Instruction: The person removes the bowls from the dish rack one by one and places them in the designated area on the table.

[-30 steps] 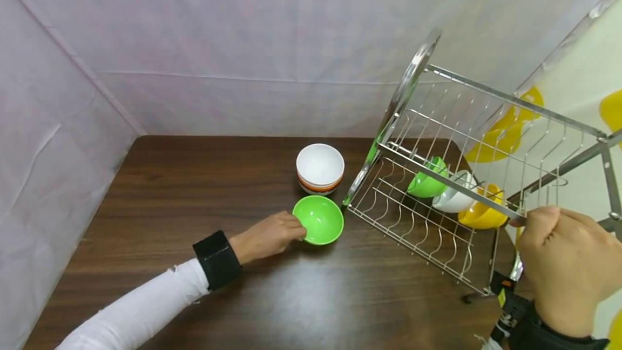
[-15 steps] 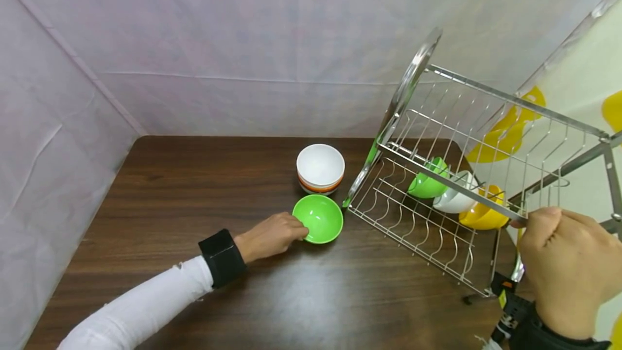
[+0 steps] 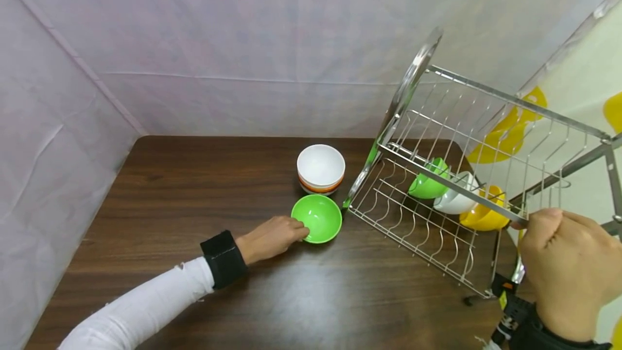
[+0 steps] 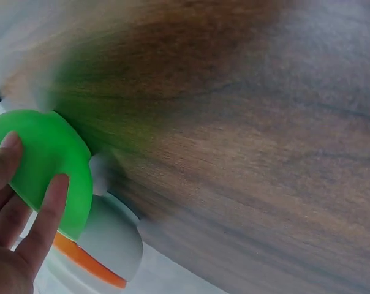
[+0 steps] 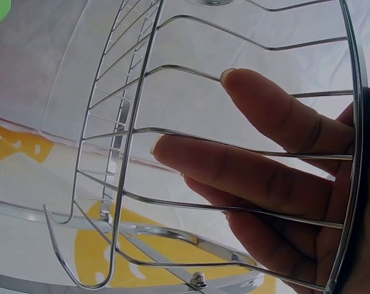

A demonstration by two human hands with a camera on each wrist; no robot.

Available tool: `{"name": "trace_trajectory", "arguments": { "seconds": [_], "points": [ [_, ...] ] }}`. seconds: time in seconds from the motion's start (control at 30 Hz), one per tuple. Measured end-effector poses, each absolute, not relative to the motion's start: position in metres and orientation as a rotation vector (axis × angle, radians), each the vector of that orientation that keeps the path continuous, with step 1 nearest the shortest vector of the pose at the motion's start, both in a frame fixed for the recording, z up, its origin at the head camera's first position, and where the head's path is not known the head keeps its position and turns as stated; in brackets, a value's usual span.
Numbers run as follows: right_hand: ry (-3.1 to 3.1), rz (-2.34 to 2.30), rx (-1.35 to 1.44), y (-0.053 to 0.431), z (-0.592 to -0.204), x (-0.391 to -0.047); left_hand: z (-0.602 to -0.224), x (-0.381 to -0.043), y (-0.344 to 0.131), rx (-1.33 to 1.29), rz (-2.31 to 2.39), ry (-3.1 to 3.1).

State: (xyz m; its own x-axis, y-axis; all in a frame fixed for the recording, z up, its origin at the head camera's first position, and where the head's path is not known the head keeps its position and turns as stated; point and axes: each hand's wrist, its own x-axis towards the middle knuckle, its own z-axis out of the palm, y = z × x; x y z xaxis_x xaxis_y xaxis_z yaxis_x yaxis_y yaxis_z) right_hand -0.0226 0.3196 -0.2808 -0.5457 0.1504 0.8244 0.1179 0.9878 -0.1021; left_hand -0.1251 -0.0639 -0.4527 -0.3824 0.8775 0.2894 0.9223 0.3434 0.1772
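Observation:
In the head view my left hand pinches the near-left rim of a green bowl, its hollow side facing up over the table. The left wrist view shows fingers against the outside of this green bowl. Over at the right, my right hand grips the front bar of the upper shelf of a metal dish rack. Its fingers reach in among the shelf wires in the right wrist view.
Just behind the green bowl stands a stack of white and orange bowls. On the rack's lower shelf lean a green bowl, a white bowl and a yellow bowl. A cloth wall borders the back of the brown table.
The left hand and wrist have shifted slightly right, and the green bowl a touch left. The right hand keeps its hold on the rack.

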Motion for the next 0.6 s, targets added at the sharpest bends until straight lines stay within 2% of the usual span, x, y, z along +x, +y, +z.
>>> {"name": "trace_trajectory", "arguments": {
  "seconds": [0.33, 0.6],
  "points": [
    [-2.129, 0.037, -0.174, 0.317, -0.280, -0.025, -0.436, -0.123, -0.053, -1.584, -0.197, -2.300],
    [-2.222, 0.097, -0.239, 0.317, -0.278, -0.019, -0.410, -0.122, 0.010, -1.607, -0.439, -2.259]
  ]
}}
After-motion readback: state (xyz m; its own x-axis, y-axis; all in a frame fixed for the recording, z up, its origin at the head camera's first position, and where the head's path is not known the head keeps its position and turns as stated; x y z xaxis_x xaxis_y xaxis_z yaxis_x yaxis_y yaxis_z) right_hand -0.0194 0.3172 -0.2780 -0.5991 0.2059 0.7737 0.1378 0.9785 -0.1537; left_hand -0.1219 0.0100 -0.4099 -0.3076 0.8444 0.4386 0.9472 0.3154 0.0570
